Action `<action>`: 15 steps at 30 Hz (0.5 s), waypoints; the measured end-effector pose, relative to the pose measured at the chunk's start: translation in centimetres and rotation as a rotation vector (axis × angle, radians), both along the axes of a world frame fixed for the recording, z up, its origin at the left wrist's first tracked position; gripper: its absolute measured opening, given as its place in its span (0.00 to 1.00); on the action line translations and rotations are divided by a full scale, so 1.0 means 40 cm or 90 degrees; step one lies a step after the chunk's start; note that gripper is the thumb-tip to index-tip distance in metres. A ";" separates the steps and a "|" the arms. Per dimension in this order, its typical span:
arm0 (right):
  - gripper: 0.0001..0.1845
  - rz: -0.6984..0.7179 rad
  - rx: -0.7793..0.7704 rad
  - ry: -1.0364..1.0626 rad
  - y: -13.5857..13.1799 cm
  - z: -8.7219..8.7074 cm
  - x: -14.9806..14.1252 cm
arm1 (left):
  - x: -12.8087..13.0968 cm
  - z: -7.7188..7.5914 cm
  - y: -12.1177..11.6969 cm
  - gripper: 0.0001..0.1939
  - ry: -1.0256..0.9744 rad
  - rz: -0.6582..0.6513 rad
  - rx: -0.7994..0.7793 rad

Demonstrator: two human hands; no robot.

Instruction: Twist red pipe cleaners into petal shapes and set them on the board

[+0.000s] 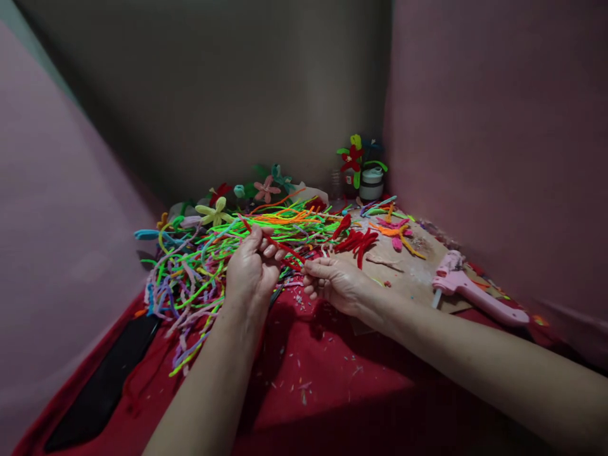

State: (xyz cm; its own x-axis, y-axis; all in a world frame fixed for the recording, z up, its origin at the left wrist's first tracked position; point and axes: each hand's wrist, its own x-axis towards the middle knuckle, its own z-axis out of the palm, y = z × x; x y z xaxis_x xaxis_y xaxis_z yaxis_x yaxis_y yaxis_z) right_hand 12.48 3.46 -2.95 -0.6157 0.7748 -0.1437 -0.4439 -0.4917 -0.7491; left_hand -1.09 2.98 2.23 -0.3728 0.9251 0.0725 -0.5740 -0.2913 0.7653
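A red pipe cleaner [284, 246] stretches between my two hands above the red cloth. My left hand [254, 263] is closed on it, with one end poking out past the thumb. The other end is pinched between the thumb and fingers of my right hand [332, 282]. Just behind my hands lies a heap of pipe cleaners [213, 253] in green, orange, pink and purple. Some bent red pipe cleaner pieces [358, 242] rest on a brown board [403, 278] beyond my right hand.
A pink glue gun [479, 294] lies at the right on the board's edge. At the left front is a flat black object [107, 380]. Pipe cleaner flowers [266, 189] stand at the back, near a lidded jar [371, 183]. Small scraps litter the red cloth [323, 367].
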 end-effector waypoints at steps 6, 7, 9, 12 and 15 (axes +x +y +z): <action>0.10 -0.015 -0.016 0.016 0.001 -0.004 -0.017 | -0.007 -0.008 -0.004 0.09 -0.016 -0.049 0.046; 0.10 -0.015 -0.026 0.017 0.002 -0.005 -0.018 | -0.008 -0.014 -0.005 0.08 -0.006 -0.066 0.048; 0.10 -0.016 -0.036 0.015 0.005 -0.007 -0.018 | -0.008 -0.031 -0.009 0.07 0.027 -0.101 0.028; 0.09 -0.027 -0.044 0.026 0.008 -0.008 -0.014 | -0.004 -0.056 -0.013 0.12 0.083 -0.154 -0.041; 0.09 -0.036 -0.047 0.038 0.007 -0.011 -0.008 | 0.002 -0.070 -0.018 0.12 0.106 -0.165 -0.087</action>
